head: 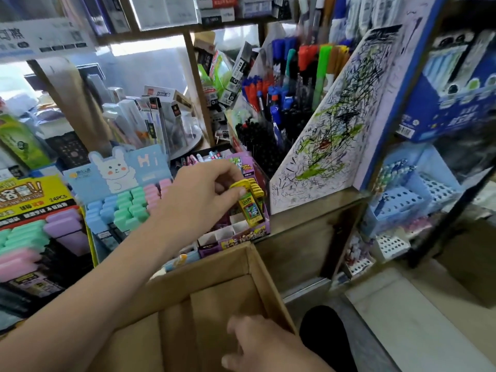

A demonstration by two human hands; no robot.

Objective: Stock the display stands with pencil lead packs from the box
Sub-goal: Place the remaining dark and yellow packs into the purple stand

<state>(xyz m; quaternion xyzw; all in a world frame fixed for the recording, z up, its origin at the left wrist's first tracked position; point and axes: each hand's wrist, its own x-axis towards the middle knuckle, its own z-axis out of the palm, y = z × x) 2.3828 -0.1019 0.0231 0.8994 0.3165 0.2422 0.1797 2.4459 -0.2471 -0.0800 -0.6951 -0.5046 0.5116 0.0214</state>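
My left hand (206, 189) reaches forward over the purple display stand (241, 234) and pinches a yellow pencil lead pack (251, 208), held upright just above the stand's white slots. A row of several yellow packs (257, 187) stands in the stand's right column, right behind my fingers. Low in the frame, my right hand (257, 345) hangs over the open cardboard box (241, 267), fingers curled downward; I cannot tell whether it holds anything.
A blue bunny display (118, 183) with pastel packs stands left of the purple stand, and a yellow-topped one (35, 210) farther left. A scribbled test-paper board (335, 124) and pen holders (281, 103) rise on the right. Blue pen racks (402, 197) fill the shelf at far right.
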